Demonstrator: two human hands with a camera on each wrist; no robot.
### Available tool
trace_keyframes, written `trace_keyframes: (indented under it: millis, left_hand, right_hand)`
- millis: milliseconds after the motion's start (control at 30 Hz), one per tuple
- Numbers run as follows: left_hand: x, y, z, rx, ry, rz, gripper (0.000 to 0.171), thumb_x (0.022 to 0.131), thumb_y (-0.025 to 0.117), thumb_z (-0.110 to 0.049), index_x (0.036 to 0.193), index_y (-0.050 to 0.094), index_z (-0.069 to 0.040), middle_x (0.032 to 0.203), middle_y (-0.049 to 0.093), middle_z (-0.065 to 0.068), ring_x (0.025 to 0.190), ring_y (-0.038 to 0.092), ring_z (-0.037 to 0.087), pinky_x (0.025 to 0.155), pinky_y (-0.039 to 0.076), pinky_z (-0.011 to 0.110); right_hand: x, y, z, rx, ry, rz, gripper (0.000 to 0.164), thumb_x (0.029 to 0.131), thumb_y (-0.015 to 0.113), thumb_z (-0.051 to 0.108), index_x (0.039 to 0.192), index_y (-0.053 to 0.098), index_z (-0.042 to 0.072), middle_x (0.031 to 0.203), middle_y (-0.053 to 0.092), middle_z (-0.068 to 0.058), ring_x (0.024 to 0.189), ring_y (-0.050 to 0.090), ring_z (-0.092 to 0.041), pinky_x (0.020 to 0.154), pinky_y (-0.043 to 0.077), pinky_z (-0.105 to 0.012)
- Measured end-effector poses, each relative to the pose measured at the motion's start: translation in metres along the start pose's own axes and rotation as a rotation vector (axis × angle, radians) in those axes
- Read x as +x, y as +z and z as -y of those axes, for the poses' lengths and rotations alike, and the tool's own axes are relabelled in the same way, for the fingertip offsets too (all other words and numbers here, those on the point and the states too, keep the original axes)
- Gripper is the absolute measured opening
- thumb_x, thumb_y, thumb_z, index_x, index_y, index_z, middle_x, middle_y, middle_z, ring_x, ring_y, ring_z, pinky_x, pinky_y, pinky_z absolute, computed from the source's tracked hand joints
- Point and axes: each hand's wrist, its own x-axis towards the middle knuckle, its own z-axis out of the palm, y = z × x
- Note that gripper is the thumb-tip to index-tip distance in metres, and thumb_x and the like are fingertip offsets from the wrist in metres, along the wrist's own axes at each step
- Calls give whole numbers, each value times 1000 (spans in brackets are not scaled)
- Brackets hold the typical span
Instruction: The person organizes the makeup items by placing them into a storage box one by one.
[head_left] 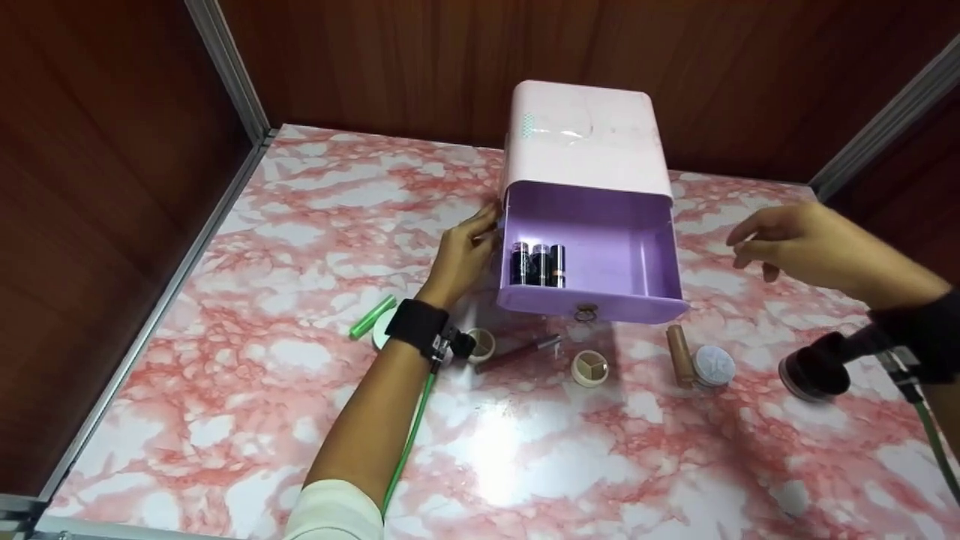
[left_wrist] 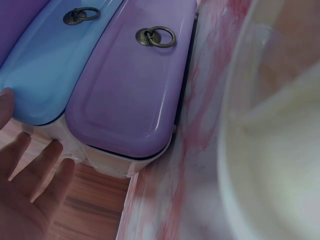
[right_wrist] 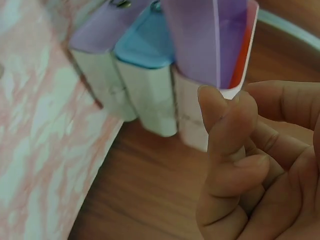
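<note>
- Drawer unit [head_left: 589, 139] stands at the back of the counter [head_left: 262, 390], top purple drawer [head_left: 630, 306] pulled out; three black tubes [head_left: 540, 266] upright in its left end.
- Left hand [head_left: 466, 251]: fingers nearly straight along the unit's side, thumb at the blue drawer [left_wrist: 42, 65]; no firm grip apparent.
- Right hand [head_left: 795, 241]: loosely curled, holding nothing, apart from the unit's right side.
- Likely light, stiff plastic; glossy walls may slip. Brace the casing sides, work the drawer by its ring pull [head_left: 586, 313].
- Tubes probably tip easily; pinch near caps.
</note>
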Motion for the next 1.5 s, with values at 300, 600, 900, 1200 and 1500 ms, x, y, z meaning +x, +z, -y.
trace_keyframes:
  millis: [300,600,900,1200,1500]
  left_hand:
    - [-1,0,0,-32,-17,5,40,96,57,1,136,51,-2,147,42,2,116,59,18,90,48,19]
    - [0,0,2,-2,38,-5,38,96,57,1,134,53,-1,145,44,6,118,58,20,94,46,20]
    - [0,-1,1,-18,0,14,39,97,57,-3,135,51,-3,147,42,3,117,59,20,94,46,20]
    - [1,-2,2,-13,10,6,39,96,56,2,135,51,-2,146,44,9,116,59,20,93,46,20]
    - [0,-2,2,-21,15,12,40,96,56,3,135,51,0,146,44,8,117,59,20,94,46,21]
  right_hand:
    - [-1,17,-54,82,69,69,25,99,55,12,115,61,-6,88,70,-10,66,61,-19,56,50,-28]
    - [5,70,-85,94,95,149,29,95,63,18,112,64,-5,92,70,-12,67,63,-21,58,52,-32]
    - [15,108,-93,-76,76,158,39,92,66,28,114,64,-4,99,68,-16,76,65,-23,63,53,-37]
    - [23,127,-92,-233,41,146,45,94,63,35,115,65,-5,80,70,-4,71,63,-19,65,51,-41]
    - [25,135,-91,-256,61,148,34,90,68,39,86,72,6,60,62,4,61,58,-16,56,47,-35]
